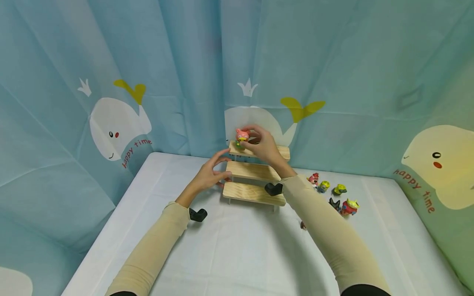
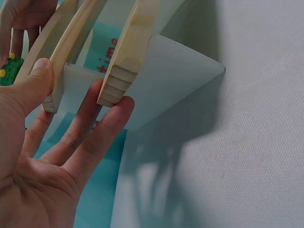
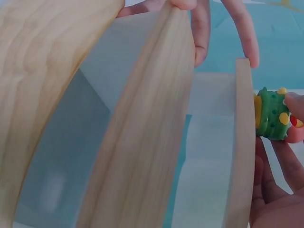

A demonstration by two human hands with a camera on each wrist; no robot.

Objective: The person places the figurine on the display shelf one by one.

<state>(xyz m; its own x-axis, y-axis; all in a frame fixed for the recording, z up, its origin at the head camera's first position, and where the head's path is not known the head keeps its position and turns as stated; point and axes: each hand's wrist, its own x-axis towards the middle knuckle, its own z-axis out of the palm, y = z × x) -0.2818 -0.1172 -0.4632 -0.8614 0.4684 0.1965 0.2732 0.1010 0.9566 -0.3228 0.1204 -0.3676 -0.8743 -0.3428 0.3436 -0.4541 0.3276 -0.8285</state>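
Note:
A three-tier wooden display stand (image 1: 253, 192) with pale boards and clear side panels stands near the back of the white table. My right hand (image 1: 263, 144) pinches a small toy figurine (image 1: 242, 135) over the left part of the top board. The figurine has a pink head and a yellow beak-like mouth; its knobbly green body (image 3: 273, 114) shows in the right wrist view, its base right at the board. My left hand (image 1: 209, 174) grips the left ends of the boards, thumb (image 2: 40, 76) on the middle one and fingers spread around the board ends.
To the right of the stand lie several small figurines, among them a red one (image 1: 314, 179), a yellow-green one (image 1: 339, 189), a black-eared one (image 1: 334, 204) and a red-and-blue one (image 1: 349, 207). A brown one (image 1: 303, 225) is partly behind the right sleeve. A whale-print curtain (image 1: 192, 82) hangs behind.

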